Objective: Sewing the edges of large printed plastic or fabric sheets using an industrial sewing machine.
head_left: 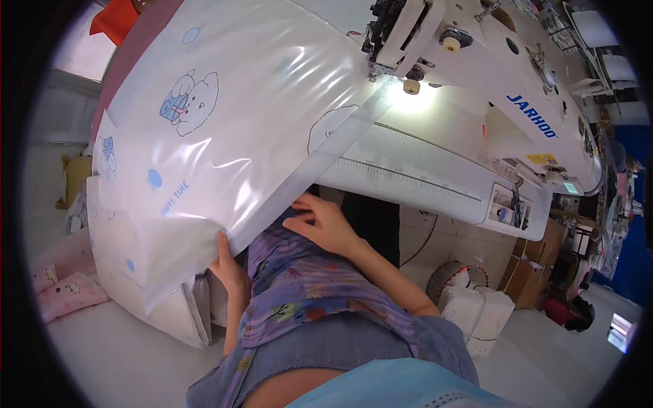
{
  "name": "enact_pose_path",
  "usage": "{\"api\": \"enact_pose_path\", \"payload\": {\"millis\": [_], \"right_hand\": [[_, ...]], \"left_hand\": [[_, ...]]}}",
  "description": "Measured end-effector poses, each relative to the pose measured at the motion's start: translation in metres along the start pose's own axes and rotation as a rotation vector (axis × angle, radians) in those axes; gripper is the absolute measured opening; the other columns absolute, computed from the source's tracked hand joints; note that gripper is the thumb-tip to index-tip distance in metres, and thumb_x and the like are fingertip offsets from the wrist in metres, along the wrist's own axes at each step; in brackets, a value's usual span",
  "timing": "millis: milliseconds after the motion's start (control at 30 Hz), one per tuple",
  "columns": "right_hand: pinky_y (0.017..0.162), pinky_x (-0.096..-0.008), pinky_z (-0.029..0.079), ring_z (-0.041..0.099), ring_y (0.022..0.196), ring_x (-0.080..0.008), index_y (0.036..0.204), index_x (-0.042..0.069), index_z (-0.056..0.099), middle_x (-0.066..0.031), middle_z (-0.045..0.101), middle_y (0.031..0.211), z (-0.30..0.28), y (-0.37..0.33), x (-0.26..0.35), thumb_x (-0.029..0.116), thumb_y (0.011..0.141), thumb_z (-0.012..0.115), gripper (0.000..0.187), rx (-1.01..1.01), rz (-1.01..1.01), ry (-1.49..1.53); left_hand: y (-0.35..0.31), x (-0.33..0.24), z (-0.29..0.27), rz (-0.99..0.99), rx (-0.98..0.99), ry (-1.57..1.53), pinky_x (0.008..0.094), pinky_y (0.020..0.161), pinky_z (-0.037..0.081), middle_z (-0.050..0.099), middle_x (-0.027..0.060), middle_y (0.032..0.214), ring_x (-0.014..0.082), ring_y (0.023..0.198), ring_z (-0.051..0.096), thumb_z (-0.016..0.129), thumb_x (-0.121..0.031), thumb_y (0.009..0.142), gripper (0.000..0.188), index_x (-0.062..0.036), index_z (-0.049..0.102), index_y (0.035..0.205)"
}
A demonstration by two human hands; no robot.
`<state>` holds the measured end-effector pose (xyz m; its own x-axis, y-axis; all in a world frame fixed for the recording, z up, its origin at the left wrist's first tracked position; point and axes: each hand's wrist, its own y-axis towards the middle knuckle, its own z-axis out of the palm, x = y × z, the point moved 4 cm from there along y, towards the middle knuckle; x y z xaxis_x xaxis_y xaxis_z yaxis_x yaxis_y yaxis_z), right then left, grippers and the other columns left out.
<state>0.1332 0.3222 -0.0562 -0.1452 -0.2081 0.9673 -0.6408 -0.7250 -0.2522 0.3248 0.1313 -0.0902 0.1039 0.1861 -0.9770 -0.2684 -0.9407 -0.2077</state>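
A large glossy white plastic sheet (pixel 231 146) printed with cartoon animals and blue spots spreads over the left side of the sewing table. Its folded, translucent edge strip (pixel 292 183) runs diagonally up to the needle area of a white sewing machine (pixel 469 61), under a bright lamp. My left hand (pixel 230 266) grips the near part of this edge, thumb on top and the other fingers hidden beneath. Close to the strip, above my lap, my right hand (pixel 330 228) has its thumb and forefinger apart, with nothing seen between them.
The machine bed (pixel 408 173) with a ruler scale extends right of the sheet. A tied white stack (pixel 476 316) and a cardboard box (pixel 534 265) stand at lower right. Pink printed fabric (pixel 71 296) lies at far left. A patterned purple apron covers my lap.
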Motion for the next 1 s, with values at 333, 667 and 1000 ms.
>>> {"api": "enact_pose_path", "payload": {"millis": [333,667,1000], "right_hand": [[0.095,-0.033,0.05,0.061,0.113,-0.0147,0.131,0.002,0.059,-0.0046,0.064,0.123,0.083,0.072,-0.049,0.019,0.098,0.07,0.038,-0.067,-0.214,0.684],[0.097,-0.0331,0.051,0.063,0.11,-0.0163,0.132,-0.001,0.06,-0.0068,0.067,0.121,0.06,0.025,-0.004,0.007,0.093,0.075,0.043,-0.198,0.127,0.779],[0.088,-0.0342,0.055,0.068,0.101,-0.0169,0.125,-0.003,0.064,-0.0099,0.071,0.113,0.005,-0.055,-0.004,0.005,0.088,0.078,0.041,-0.153,0.29,0.744]], "left_hand": [[-0.001,-0.141,0.154,0.575,1.331,0.654,0.0345,0.078,0.054,0.072,0.0122,0.099,0.0297,0.085,0.07,0.064,-0.021,0.1,0.02,-0.002,0.07,0.103],[0.016,-0.12,0.302,1.419,1.218,0.816,0.0616,0.121,0.028,0.056,0.0026,0.14,0.0251,0.141,0.045,0.065,-0.029,0.098,0.041,-0.0193,0.06,0.137],[-0.024,-0.111,0.297,1.375,1.012,0.867,0.0634,0.119,0.028,0.055,0.0047,0.142,0.0277,0.142,0.043,0.066,-0.039,0.096,0.048,-0.0167,0.06,0.139]]}}
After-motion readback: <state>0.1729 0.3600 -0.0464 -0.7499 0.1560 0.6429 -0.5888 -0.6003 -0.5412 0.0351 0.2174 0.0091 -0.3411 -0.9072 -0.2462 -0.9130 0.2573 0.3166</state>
